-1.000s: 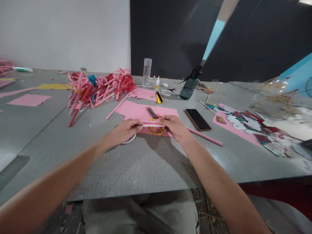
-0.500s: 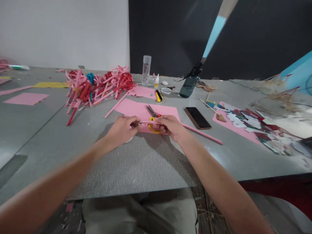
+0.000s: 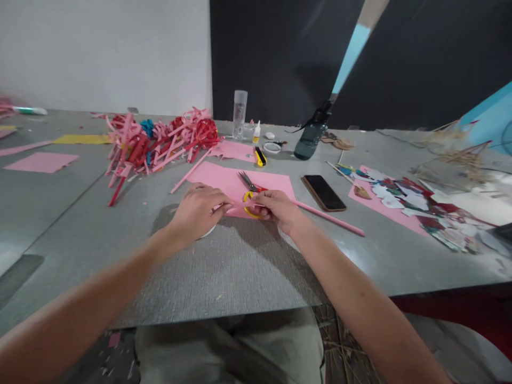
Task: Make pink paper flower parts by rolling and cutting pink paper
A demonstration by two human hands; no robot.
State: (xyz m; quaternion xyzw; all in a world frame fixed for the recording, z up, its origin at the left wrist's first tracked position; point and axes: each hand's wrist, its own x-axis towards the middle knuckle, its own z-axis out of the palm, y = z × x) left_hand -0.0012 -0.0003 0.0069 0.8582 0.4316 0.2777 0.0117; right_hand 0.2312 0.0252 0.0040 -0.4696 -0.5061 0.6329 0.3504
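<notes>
Between my hands stretches a narrow pink paper strip point(image 3: 240, 204). My left hand point(image 3: 201, 209) pinches one end of it, thumb against fingers. At the other end, my right hand point(image 3: 274, 206) is closed on the strip with thumb and forefinger. Scissors point(image 3: 248, 182) with red and yellow handles lie just beyond, on a pink paper sheet point(image 3: 224, 180); the strip and my right fingers partly cover the handles. A white round edge point(image 3: 208, 231) shows under my left hand. From beside my right hand a pink paper stick point(image 3: 332, 217) runs right along the table.
Pink and red paper curls point(image 3: 160, 138) are heaped at the back left. A phone point(image 3: 324, 193), a yellow cutter point(image 3: 260, 157), a glue bottle point(image 3: 256, 132), a clear cylinder point(image 3: 239, 114) and a dark water bottle point(image 3: 311, 140) stand or lie beyond my hands. Paper scraps point(image 3: 412, 205) cover the right side.
My left hand has shifted slightly left and turned more palm-down. The strip between my hands shows its pink face more, where a thin pale edge showed before.
</notes>
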